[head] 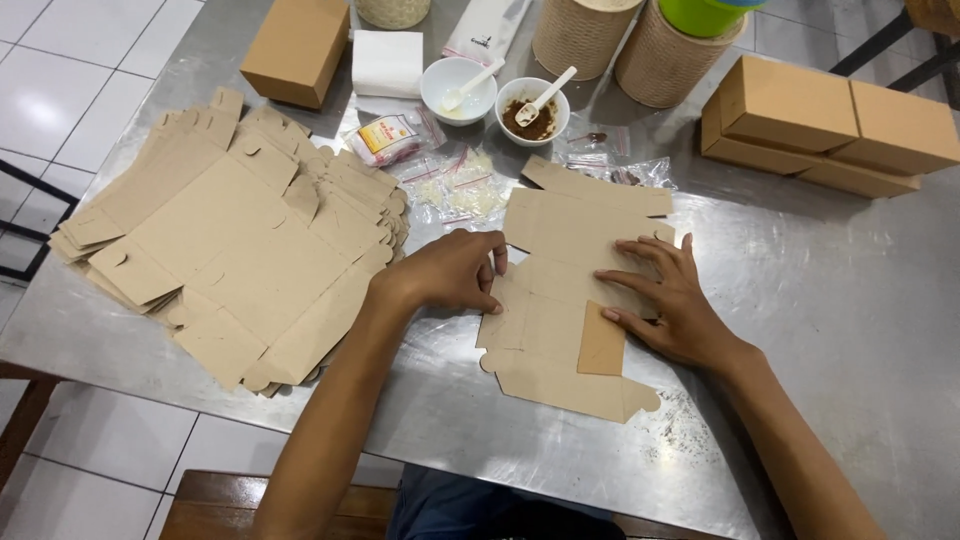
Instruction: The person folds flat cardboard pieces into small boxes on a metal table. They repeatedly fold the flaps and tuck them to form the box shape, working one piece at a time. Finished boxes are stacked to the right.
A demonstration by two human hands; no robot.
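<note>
The left hand [450, 272] rests on the left edge of a flat cardboard box blank [570, 300], with its fingers curled and the fingertips pinching that edge near the middle of the blank. The right hand [665, 300] lies open and flat on the right part of the same blank, fingers spread and pressing it down; it grips nothing. The blank is unfolded and lies on the metal bench [830, 300] directly in front of the person, with one small flap near the right thumb turned over so that it looks a little darker. Left of the left hand, well apart from the blank, a thick pile of similar flat blanks [230, 250] is spread on the bench and reaches its left edge. Behind the blank, near its far edge, some small clear plastic bags [465, 190] lie together, and beside them is a small packet with a red and yellow label [390, 138]. Further back stand two white bowls: the left bowl [457, 90] has a white spoon in it, and the right bowl [532, 110] holds a brown powder and a white spoon too. At the far right, several finished brown boxes [830, 125] are stacked, and one more closed brown box [297, 48] stands at the far left. Two woven round containers [640, 45] stand at the back edge.
</note>
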